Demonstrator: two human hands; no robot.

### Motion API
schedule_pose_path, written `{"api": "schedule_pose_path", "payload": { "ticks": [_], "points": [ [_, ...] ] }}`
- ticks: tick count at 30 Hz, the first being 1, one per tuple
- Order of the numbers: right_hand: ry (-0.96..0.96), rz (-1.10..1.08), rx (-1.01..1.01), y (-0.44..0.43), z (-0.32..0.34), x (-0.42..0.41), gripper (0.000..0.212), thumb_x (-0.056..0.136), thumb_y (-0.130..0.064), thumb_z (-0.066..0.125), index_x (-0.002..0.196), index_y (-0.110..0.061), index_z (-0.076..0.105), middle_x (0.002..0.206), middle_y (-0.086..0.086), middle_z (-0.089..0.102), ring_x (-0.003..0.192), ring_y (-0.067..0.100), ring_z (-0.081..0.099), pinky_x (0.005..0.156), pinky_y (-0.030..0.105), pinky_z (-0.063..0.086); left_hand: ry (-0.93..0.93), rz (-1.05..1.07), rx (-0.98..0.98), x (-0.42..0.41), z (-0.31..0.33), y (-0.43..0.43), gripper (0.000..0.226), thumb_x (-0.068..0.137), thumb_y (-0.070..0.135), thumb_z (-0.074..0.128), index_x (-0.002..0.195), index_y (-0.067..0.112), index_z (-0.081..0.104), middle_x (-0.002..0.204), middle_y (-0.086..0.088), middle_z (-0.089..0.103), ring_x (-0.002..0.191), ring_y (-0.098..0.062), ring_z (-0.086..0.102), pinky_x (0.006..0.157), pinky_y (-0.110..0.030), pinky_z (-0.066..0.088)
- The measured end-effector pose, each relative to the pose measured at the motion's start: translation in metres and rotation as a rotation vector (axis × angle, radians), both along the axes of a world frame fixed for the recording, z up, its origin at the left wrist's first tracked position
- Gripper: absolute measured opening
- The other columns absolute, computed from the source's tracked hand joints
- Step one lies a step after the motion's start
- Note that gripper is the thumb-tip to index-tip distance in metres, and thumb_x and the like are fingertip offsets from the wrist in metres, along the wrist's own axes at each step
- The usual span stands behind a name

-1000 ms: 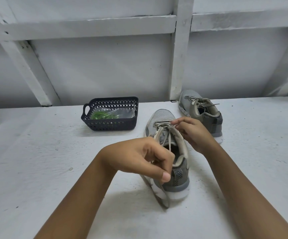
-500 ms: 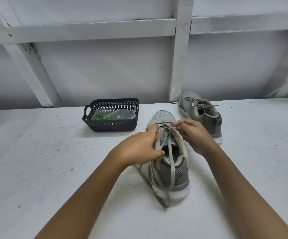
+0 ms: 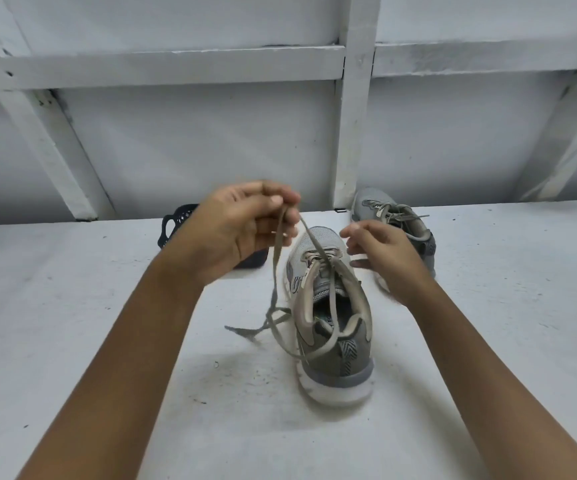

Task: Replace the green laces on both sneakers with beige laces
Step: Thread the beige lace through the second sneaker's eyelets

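A grey sneaker stands on the white table with its heel toward me and a beige lace threaded through its lowest eyelets. My left hand is raised above and left of the toe and pinches the lace, which runs taut up from the eyelets; its loose end trails on the table left of the shoe. My right hand hovers just right of the toe with relaxed, blurred fingers and holds nothing. A second grey sneaker, laced in beige, stands behind against the wall.
A black perforated basket sits at the back left, mostly hidden behind my left hand. A white wall with beams rises directly behind the table.
My left hand rose from the shoe's tongue, pulling the lace up and to the left. My right hand let go of the lace and drew slightly right.
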State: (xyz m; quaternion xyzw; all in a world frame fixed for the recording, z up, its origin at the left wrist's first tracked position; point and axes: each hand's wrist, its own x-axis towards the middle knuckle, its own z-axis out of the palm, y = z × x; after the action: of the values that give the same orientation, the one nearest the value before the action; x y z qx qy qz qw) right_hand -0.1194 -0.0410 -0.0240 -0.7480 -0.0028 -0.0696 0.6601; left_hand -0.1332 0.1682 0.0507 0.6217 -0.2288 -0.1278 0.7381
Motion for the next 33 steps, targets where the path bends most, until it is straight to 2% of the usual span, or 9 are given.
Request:
{"api": "schedule_pose_path", "payload": {
  "ticks": [3, 5, 8, 10, 15, 19, 25, 29, 33],
  "points": [
    [-0.061, 0.249, -0.108, 0.008, 0.03, -0.019, 0.036, 0.083, -0.051, 0.052, 0.094, -0.021, 0.07, 0.065, -0.009, 0.052, 0.059, 0.004, 0.047, 0.057, 0.018, 0.04, 0.07, -0.111, -0.096, 0.005, 0.016, 0.001, 0.023, 0.086, 0.011, 0.048, 0.103, 0.004, 0.063, 0.1, -0.013, 0.072, 0.088, -0.02, 0.07, 0.074, -0.029, 0.057],
    [-0.029, 0.458, -0.249, 0.018, 0.043, -0.029, 0.048, 0.076, -0.06, 0.055, 0.107, -0.026, 0.067, 0.062, -0.014, 0.052, 0.058, 0.001, 0.046, 0.06, 0.017, 0.038, 0.112, -0.184, -0.132, 0.008, 0.023, -0.002, 0.034, 0.085, 0.014, 0.042, 0.112, 0.001, 0.058, 0.11, -0.015, 0.069, 0.101, -0.022, 0.067, 0.078, -0.029, 0.056],
    [-0.079, 0.54, -0.392, 0.035, 0.049, -0.036, 0.026, 0.088, -0.042, 0.059, 0.103, -0.024, 0.07, 0.055, -0.012, 0.046, 0.052, 0.001, 0.041, 0.056, 0.017, 0.035, 0.108, -0.151, -0.128, 0.016, 0.028, -0.011, 0.032, 0.089, 0.01, 0.039, 0.114, 0.002, 0.057, 0.114, -0.015, 0.067, 0.107, -0.022, 0.065, 0.083, -0.031, 0.056],
    [-0.082, 0.523, -0.33, 0.041, 0.053, -0.036, 0.02, 0.094, -0.028, 0.054, 0.089, -0.018, 0.071, 0.052, -0.009, 0.047, 0.047, 0.004, 0.04, 0.047, 0.017, 0.033, 0.109, -0.071, -0.153, 0.024, 0.026, -0.014, 0.03, 0.091, 0.009, 0.035, 0.112, 0.005, 0.056, 0.112, -0.014, 0.068, 0.105, -0.022, 0.066, 0.084, -0.034, 0.056],
    [-0.031, 0.314, -0.002, 0.036, 0.069, -0.021, 0.03, 0.099, -0.019, 0.045, 0.075, -0.009, 0.061, 0.048, -0.005, 0.053, 0.038, 0.006, 0.044, 0.037, 0.015, 0.034, 0.201, 0.181, -0.131, 0.036, -0.013, -0.02, 0.005, 0.098, 0.017, 0.038, 0.097, 0.015, 0.042, 0.085, -0.009, 0.07, 0.071, -0.02, 0.065, 0.061, -0.032, 0.053],
    [0.015, 0.205, 0.067, 0.031, 0.077, 0.004, 0.033, 0.101, -0.018, 0.042, 0.074, -0.008, 0.058, 0.045, -0.006, 0.052, 0.037, 0.005, 0.044, 0.037, 0.014, 0.035, 0.287, 0.027, 0.03, 0.026, -0.047, -0.032, 0.027, 0.099, 0.033, 0.037, 0.099, 0.011, 0.054, 0.079, -0.004, 0.066, 0.069, -0.016, 0.061, 0.063, -0.028, 0.049],
    [0.083, 0.064, 0.172, 0.023, 0.077, 0.037, 0.034, 0.101, -0.017, 0.041, 0.073, -0.007, 0.056, 0.042, -0.005, 0.054, 0.036, 0.005, 0.048, 0.038, 0.015, 0.041, 0.175, 0.019, 0.115, 0.019, -0.058, -0.022, 0.023, 0.098, 0.015, 0.042, 0.088, 0.007, 0.062, 0.06, 0.004, 0.052, 0.055, -0.007, 0.049, 0.055, -0.017, 0.044],
    [0.108, 0.053, 0.227, 0.018, 0.072, 0.046, 0.032, 0.101, -0.016, 0.04, 0.075, -0.005, 0.055, 0.042, -0.004, 0.056, 0.037, 0.005, 0.052, 0.041, 0.016, 0.046, 0.22, -0.02, 0.037, 0.016, -0.056, -0.008, 0.014, 0.089, 0.011, 0.051, 0.091, 0.004, 0.063, 0.061, 0.004, 0.054, 0.055, -0.005, 0.049, 0.053, -0.016, 0.045],
    [0.14, 0.08, 0.156, 0.018, 0.058, 0.047, 0.029, 0.101, -0.018, 0.043, 0.079, -0.004, 0.057, 0.05, 0.001, 0.06, 0.042, 0.008, 0.059, 0.044, 0.018, 0.05, 0.294, -0.083, -0.061, 0.015, -0.058, 0.006, 0.023, 0.074, 0.004, 0.056, 0.094, 0.003, 0.068, 0.069, 0.0, 0.064, 0.061, -0.006, 0.059, 0.057, -0.018, 0.052]
  ]
}}
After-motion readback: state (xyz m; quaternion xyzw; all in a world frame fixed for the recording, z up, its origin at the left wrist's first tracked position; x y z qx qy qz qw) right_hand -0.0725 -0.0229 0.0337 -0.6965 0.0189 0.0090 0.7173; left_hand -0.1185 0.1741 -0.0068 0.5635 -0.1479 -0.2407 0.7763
